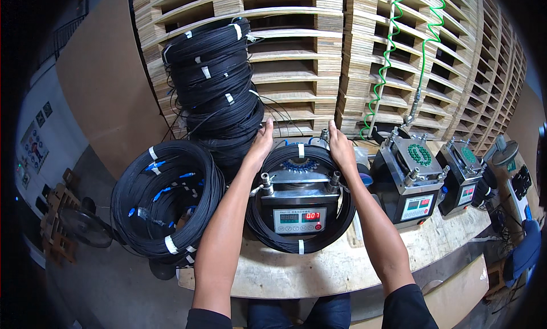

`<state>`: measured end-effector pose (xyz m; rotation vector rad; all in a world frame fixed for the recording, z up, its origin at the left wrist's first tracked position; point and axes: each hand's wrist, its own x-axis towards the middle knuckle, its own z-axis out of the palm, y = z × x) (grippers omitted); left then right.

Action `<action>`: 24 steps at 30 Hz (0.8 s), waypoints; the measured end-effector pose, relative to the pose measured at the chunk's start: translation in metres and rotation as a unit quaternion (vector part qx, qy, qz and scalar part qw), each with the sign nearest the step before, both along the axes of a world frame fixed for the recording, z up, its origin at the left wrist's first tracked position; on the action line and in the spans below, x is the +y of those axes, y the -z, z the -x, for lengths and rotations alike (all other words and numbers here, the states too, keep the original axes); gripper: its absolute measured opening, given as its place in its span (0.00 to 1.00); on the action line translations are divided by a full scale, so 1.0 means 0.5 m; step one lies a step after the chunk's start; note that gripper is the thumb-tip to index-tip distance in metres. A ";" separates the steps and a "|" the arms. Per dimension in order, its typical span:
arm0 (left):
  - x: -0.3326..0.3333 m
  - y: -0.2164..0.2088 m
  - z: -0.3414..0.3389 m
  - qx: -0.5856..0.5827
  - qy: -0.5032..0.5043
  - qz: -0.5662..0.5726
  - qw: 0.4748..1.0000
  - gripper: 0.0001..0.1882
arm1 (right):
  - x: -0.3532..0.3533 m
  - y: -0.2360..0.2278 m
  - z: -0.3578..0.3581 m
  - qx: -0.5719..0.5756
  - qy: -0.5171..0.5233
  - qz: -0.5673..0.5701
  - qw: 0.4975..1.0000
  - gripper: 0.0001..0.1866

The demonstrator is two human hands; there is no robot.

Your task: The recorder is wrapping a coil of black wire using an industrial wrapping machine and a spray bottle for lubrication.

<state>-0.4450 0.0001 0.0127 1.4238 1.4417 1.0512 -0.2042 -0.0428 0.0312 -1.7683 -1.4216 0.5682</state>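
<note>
My left hand and my right hand grip the far part of a coil of black cable, one on each side. Both thumbs point up, and the other fingers are mostly hidden. White tape binds the coil at its top and bottom. Its ring surrounds the front of a boxy polishing machine, which has a metal top, corner clamps and a lit red display. Blue connectors sit in a round fixture on top of the machine, partly covered by the coil.
Left of the bench stands a stack of black coils with blue connectors inside. A taller coil pile rises behind. Two similar machines stand at right. Wooden pallets line the back, where green spiral hoses hang.
</note>
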 end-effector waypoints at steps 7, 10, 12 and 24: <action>-0.020 -0.012 -0.023 0.022 -0.032 -0.024 0.999 0.48 | 0.027 0.035 -0.024 0.049 -0.058 -0.085 0.993 0.40; 0.011 0.008 0.005 0.006 -0.034 0.006 0.999 0.48 | 0.036 0.052 -0.022 0.088 -0.082 -0.129 0.984 0.39; 0.018 0.012 -0.013 0.014 -0.006 -0.050 0.999 0.49 | 0.062 0.082 -0.051 0.142 -0.086 -0.173 0.971 0.40; -0.050 -0.034 0.009 -0.148 0.000 0.094 0.985 0.53 | 0.049 0.071 -0.035 0.065 -0.036 -0.144 0.987 0.38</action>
